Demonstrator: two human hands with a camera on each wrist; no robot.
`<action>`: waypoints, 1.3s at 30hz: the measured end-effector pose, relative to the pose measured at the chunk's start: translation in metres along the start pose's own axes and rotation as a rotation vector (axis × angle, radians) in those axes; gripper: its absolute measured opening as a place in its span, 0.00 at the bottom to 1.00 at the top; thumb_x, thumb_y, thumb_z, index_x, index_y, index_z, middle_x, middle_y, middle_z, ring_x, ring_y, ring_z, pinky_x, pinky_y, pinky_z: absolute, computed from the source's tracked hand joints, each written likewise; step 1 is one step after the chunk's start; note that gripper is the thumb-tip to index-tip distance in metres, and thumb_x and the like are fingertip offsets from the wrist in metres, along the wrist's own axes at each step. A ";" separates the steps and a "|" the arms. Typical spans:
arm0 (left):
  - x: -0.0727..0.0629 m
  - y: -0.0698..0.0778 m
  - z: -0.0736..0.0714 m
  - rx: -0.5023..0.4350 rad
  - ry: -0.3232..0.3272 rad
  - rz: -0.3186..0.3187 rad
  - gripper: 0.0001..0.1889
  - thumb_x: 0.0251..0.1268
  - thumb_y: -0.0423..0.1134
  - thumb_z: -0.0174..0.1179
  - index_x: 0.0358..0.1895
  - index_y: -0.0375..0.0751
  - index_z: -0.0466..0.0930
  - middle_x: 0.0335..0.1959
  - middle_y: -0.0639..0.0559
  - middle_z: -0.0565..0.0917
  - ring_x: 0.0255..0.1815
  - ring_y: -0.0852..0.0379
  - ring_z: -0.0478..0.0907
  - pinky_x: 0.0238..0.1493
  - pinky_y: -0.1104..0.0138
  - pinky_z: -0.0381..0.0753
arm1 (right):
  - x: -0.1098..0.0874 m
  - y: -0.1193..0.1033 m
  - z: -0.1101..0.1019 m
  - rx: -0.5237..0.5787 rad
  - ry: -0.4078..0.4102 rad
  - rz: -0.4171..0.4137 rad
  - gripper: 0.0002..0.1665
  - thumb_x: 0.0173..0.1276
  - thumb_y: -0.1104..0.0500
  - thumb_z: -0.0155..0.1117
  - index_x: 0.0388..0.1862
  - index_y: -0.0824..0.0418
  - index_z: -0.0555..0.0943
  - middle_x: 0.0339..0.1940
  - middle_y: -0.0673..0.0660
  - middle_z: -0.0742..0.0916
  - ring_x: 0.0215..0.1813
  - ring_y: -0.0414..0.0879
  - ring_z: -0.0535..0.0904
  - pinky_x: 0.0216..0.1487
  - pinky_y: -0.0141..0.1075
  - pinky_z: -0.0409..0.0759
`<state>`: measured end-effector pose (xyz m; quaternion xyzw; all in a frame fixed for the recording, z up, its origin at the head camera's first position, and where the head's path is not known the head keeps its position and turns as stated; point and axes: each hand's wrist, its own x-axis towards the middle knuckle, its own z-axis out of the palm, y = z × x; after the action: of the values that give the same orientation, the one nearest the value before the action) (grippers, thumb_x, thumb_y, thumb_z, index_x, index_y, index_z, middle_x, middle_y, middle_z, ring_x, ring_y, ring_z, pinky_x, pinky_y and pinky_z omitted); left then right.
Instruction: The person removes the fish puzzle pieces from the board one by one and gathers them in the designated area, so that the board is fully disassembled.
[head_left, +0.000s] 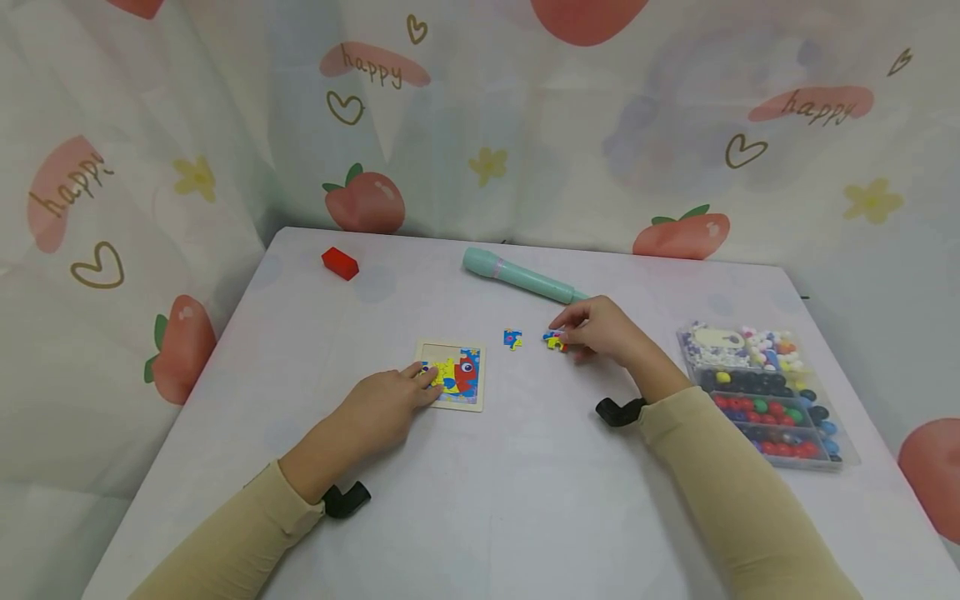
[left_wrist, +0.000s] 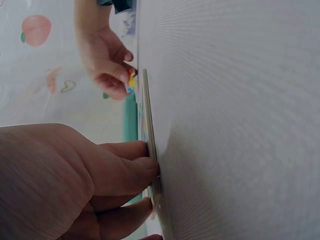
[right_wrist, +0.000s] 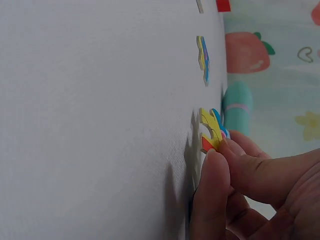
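Note:
A small wooden jigsaw board (head_left: 468,402) lies on the table, partly filled with pieces that show a red and yellow fish. My left hand (head_left: 386,406) holds it at its left side, fingertips over the picture. In the left wrist view, the thumb (left_wrist: 145,169) is at the edge of the board. My right hand (head_left: 603,333) pinches a yellow, blue and red puzzle piece (right_wrist: 212,125) between thumb and fingers, close over the tabletop. Between the board and that hand lies a loose blue and yellow puzzle piece (head_left: 512,338), flat on the table.
Behind the right hand lies a mint-green microphone-shaped tube (head_left: 525,277). A red block (head_left: 341,263) sits at the back left. On the right, beside my right forearm, is a clear compartment box (head_left: 843,446) of coloured beads. Patterned cloth hangs behind the white table (head_left: 480,508).

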<state>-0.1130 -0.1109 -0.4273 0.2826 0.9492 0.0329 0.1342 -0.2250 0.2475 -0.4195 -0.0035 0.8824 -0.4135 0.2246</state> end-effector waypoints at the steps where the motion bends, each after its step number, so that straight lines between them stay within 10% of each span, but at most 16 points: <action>1: 0.000 0.000 0.000 0.002 -0.001 0.000 0.27 0.73 0.30 0.63 0.74 0.49 0.81 0.79 0.47 0.77 0.82 0.43 0.72 0.72 0.47 0.82 | 0.000 0.001 -0.001 -0.002 -0.010 -0.003 0.15 0.74 0.67 0.70 0.57 0.64 0.89 0.41 0.58 0.82 0.28 0.44 0.82 0.34 0.35 0.89; 39: -0.002 0.002 0.000 0.005 0.013 -0.006 0.27 0.73 0.30 0.63 0.73 0.49 0.82 0.79 0.48 0.77 0.82 0.44 0.72 0.72 0.48 0.82 | 0.008 0.004 0.015 -0.279 0.127 -0.083 0.11 0.71 0.65 0.73 0.48 0.55 0.94 0.38 0.56 0.86 0.45 0.52 0.78 0.42 0.37 0.77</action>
<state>-0.1102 -0.1100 -0.4263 0.2801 0.9510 0.0319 0.1273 -0.2254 0.2378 -0.4340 -0.0451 0.9427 -0.2955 0.1482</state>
